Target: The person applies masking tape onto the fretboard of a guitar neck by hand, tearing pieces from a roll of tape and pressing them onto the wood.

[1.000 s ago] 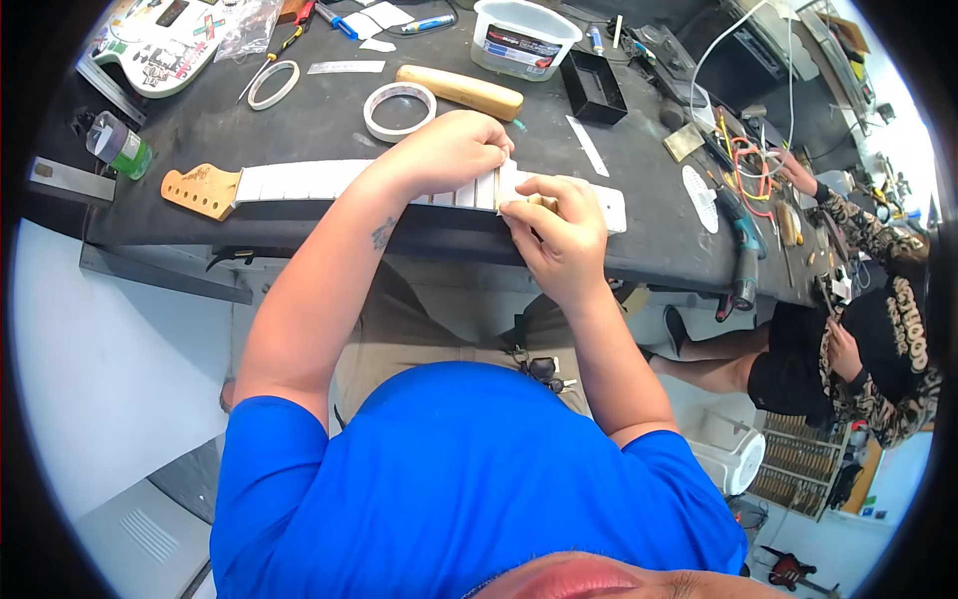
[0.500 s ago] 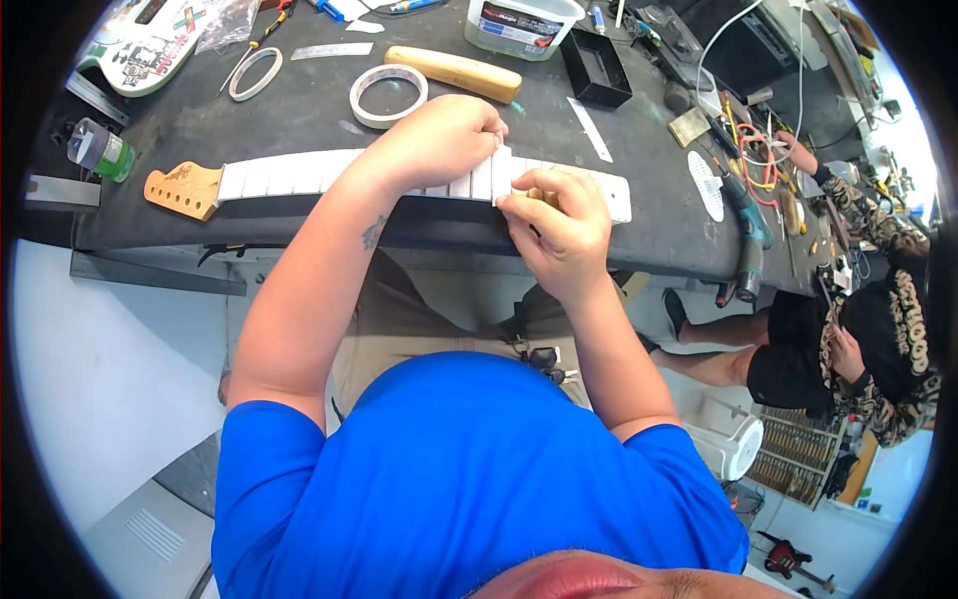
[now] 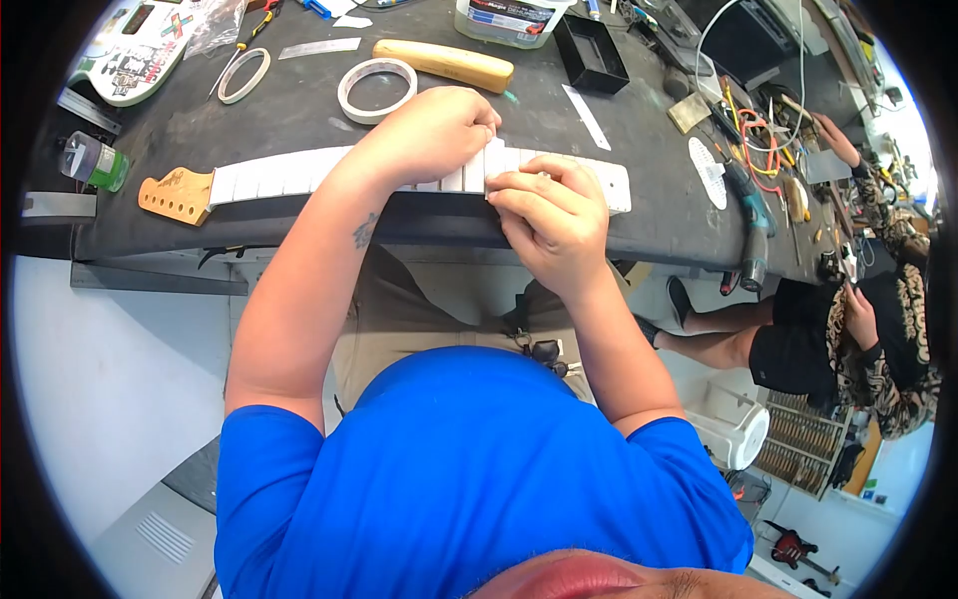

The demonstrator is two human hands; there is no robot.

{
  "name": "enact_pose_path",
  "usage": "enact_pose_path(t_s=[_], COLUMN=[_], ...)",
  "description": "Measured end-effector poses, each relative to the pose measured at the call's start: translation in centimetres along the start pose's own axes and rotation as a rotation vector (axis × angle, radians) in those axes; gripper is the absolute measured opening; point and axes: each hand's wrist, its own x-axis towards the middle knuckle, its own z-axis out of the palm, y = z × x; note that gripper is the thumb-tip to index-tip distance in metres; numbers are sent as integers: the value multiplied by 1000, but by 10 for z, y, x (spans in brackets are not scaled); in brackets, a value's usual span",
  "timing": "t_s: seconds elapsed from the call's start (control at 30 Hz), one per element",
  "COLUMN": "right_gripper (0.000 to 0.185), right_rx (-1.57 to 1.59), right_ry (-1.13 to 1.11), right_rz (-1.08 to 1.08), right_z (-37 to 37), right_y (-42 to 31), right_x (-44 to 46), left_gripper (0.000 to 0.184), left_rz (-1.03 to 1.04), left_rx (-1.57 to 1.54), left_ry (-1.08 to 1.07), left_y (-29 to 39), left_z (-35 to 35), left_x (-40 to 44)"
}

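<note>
A guitar neck (image 3: 284, 177) lies along the bench's near edge, its wooden headstock (image 3: 177, 197) at the left and its fretboard covered in white strips. My left hand (image 3: 454, 125) is closed over the far edge of the fretboard, fingertips pinched at the top of a white tape strip (image 3: 494, 160). At the strip's near end my right hand (image 3: 554, 210) is closed too, thumb and fingers pressed together on it. The strip runs across the neck between both hands.
Behind the neck are a tape roll (image 3: 377, 91), a wooden block (image 3: 444, 64), a black box (image 3: 591, 54) and a plastic tub (image 3: 511, 20). A green bottle (image 3: 95, 163) stands at left. Tools, including a power drill (image 3: 750, 225), and a co-worker (image 3: 848, 329) are at right.
The view has shifted slightly, so bench things appear lower left or higher. My right fingers have curled closer over the strip. The co-worker's hands have moved.
</note>
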Motion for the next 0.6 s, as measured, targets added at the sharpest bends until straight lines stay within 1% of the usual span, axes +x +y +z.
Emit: enact_pose_path(t_s=[0.27, 0.37, 0.47, 0.6], right_gripper=[26, 27, 27, 27], right_rx=[38, 45, 41, 24], right_ry=[35, 36, 23, 17], right_rz=[10, 14, 17, 8], right_z=[1, 2, 2, 1], right_y=[2, 2, 2, 2], right_x=[-1, -2, -3, -2], left_gripper=[35, 34, 35, 34], left_rz=[-38, 129, 44, 14], left_rx=[-25, -11, 22, 12], left_ry=[-12, 84, -13, 3], left_y=[-5, -16, -7, -6], left_z=[1, 8, 1, 2], left_x=[2, 2, 3, 2])
